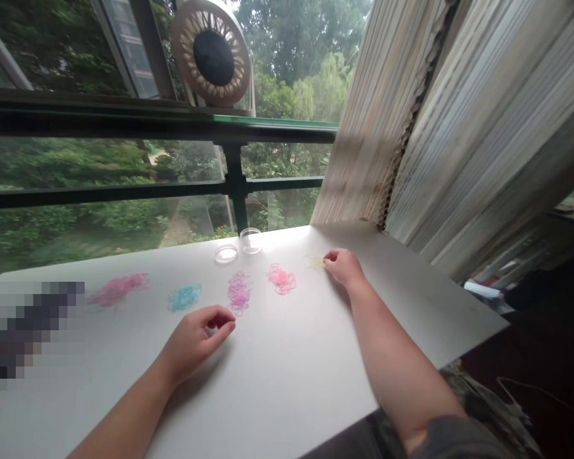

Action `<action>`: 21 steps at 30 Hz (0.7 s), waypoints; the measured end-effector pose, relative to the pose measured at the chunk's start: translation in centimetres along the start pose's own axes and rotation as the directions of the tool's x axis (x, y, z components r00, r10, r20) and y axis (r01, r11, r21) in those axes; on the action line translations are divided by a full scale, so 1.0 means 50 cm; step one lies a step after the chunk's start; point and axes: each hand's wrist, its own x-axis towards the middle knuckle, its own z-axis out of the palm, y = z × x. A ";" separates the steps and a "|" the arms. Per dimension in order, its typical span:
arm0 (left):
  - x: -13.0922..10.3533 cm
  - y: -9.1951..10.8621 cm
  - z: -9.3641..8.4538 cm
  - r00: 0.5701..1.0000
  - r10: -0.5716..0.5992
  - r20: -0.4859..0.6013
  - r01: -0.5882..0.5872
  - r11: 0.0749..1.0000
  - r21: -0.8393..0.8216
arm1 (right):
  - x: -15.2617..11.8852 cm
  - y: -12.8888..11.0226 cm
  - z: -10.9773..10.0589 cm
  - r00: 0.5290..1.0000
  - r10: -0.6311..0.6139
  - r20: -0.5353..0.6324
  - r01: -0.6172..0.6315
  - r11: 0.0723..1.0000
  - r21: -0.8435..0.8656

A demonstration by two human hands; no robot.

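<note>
Loose piles of small, thin rubber bands lie in a row on the white table [287, 357]. From left to right they are a dark pink pile [119, 289], a teal pile [185, 297], a purple pile [239, 292], a lighter pink pile [282, 279] and a sparse yellow pile [316, 262]. My left hand [198, 341] rests just in front of the purple pile, thumb and forefinger tips together; anything between them is too small to make out. At the yellow pile, my right hand [344, 266] has its fingers pinched, and their contents are hidden.
Two clear round dish parts, a shallow one [226, 254] and a taller one [251, 241], stand at the table's back edge. A round fan [213, 57] sits on the window ledge. Striped curtains [363, 127] hang at right. A pixelated patch [33, 331] covers the left.
</note>
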 end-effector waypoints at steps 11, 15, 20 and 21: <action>0.000 -0.005 0.001 1.000 -0.025 0.003 0.025 0.999 -0.021 | 0.004 0.008 0.007 0.998 0.053 0.023 -0.053 0.999 -0.011; 0.000 -0.005 0.000 1.000 -0.028 0.004 0.028 0.999 -0.016 | 0.004 0.005 0.004 0.999 0.049 -0.004 -0.049 0.999 0.023; 0.000 -0.005 0.000 1.000 -0.026 -0.004 0.026 0.999 -0.018 | 0.004 0.002 -0.004 0.995 0.046 -0.088 -0.037 0.993 0.110; 0.001 -0.005 0.000 1.000 -0.025 -0.006 0.025 0.999 -0.020 | 0.004 0.001 -0.006 0.993 0.045 -0.111 -0.030 0.990 0.137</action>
